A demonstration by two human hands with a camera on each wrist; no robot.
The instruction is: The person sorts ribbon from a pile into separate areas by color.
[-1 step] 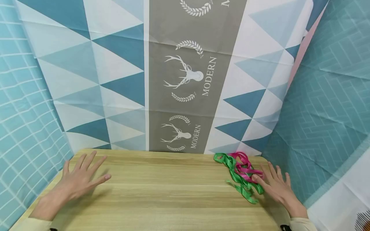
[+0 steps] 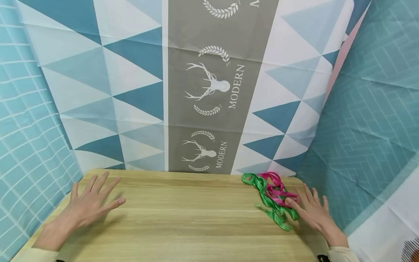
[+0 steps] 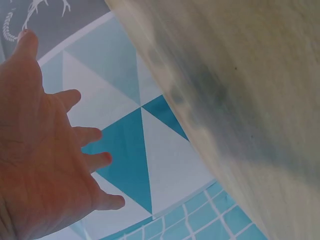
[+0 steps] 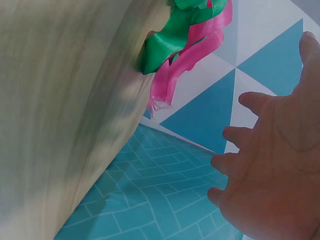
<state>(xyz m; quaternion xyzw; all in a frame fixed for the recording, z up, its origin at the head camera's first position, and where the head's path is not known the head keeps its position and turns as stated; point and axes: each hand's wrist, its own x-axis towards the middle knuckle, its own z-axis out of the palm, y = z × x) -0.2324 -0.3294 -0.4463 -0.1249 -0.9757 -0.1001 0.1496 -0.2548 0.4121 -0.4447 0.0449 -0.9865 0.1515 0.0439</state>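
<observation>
Green and pink ribbons (image 2: 270, 202) form one tangle between two spread hands (image 2: 87, 206) (image 2: 313, 212).

A narrow, glossy green satin-like ribbon (image 2: 263, 187) is lying in twists on the light wood-grain tabletop (image 2: 183, 218), near its far right corner and just beside the spread right hand (image 2: 312, 213). A narrow, shiny magenta-pink ribbon (image 2: 276, 193) is looping among its folds, showing a frayed end. Both are sitting loosely heaped; how their strands are crossing is hard to tell.
</observation>
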